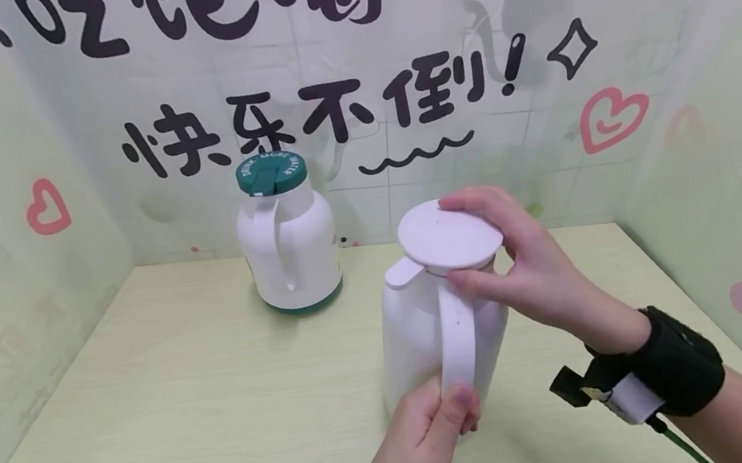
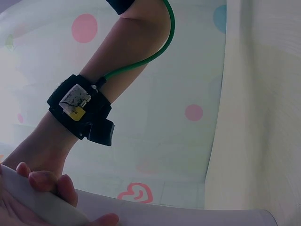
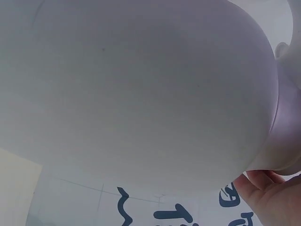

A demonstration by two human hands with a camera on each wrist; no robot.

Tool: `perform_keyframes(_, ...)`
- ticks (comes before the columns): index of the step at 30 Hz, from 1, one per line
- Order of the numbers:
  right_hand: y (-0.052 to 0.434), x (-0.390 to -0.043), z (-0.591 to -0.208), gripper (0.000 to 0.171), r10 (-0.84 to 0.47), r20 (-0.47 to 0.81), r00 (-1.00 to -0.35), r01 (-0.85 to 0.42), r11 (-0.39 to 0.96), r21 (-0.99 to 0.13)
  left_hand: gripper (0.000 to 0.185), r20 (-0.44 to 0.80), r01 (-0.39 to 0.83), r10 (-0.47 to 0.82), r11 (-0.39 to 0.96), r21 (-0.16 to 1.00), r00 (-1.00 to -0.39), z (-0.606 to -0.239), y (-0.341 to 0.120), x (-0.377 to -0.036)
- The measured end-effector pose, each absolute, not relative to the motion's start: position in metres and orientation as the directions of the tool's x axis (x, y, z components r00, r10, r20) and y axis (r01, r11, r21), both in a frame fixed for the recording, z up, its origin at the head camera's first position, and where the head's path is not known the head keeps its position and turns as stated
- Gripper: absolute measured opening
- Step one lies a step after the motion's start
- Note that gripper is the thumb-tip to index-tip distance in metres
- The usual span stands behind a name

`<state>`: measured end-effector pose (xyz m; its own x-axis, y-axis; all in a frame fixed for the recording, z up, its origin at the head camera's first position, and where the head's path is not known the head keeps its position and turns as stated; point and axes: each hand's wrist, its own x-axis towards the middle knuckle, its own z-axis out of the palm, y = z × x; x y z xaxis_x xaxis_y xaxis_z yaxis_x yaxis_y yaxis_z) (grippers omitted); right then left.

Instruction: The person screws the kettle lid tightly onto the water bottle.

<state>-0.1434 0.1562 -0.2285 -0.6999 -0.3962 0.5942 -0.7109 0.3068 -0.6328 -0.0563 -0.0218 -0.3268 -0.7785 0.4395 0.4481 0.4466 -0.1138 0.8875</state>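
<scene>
A white vacuum jug (image 1: 405,331) stands tilted on the near right part of the table. My left hand (image 1: 421,438) grips the lower part of its handle (image 1: 458,331), thumb on the near side. With the thumb at the near edge and fingers across the far edge, my right hand (image 1: 532,262) holds the round white lid (image 1: 450,235), which sits on the jug's mouth. A small lever sticks out under the lid, toward the left. The jug's body (image 3: 141,94) fills most of the right wrist view, with right-hand fingers (image 3: 268,188) at the neck end.
A second white jug (image 1: 292,236) with a green lid (image 1: 271,174) and green base stands upright at the back left. The pale wooden table (image 1: 190,422) is enclosed by printed curtains (image 1: 715,152) at the back and sides. A green cable (image 1: 689,448) runs from the right wrist strap.
</scene>
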Motion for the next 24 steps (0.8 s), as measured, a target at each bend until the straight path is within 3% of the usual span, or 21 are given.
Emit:
perform_keyframes(11,0.164,-0.141,-0.214,0.056,-0.457,0.505,-0.732,-0.68,0.443,-0.585,0.025,0.441,0.44,0.444,-0.111,0.891,-0.78,-0.327,-0.022,-0.055)
perform_keyframes(24,0.171,-0.139,-0.177,0.053,-0.589,0.29,-0.754,-0.649,0.603,-0.464,0.025,0.43,0.442,0.436,-0.079,0.893,-0.79,-0.328,-0.023,-0.057)
